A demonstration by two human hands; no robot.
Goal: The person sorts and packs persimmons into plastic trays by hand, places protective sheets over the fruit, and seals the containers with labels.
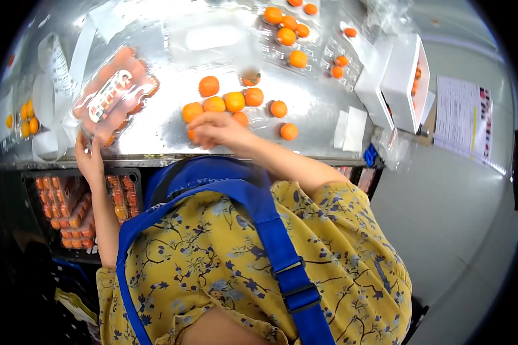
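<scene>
At the table's near left edge, my left hand (90, 162) pinches the lower corner of a clear plastic pack (114, 92) with a printed label. Reddish-orange round fruits fill the pack, which lies tilted on the metal table. My right hand (220, 131) reaches in among loose orange fruits (234, 102) in front of my body. Its fingers are curled around one orange fruit (191, 134), partly hidden by the fingertips. More loose fruits, such as one orange fruit (288, 131), lie to the right of this hand. The exact kind of fruit is unclear.
Behind lie clear trays with orange fruits (286, 37). White label strips (56, 75) curl at the left. A white box (406, 83) and a printed sheet (463, 118) are at the right. Below the table edge, a black crate (134, 172) holds packed fruit.
</scene>
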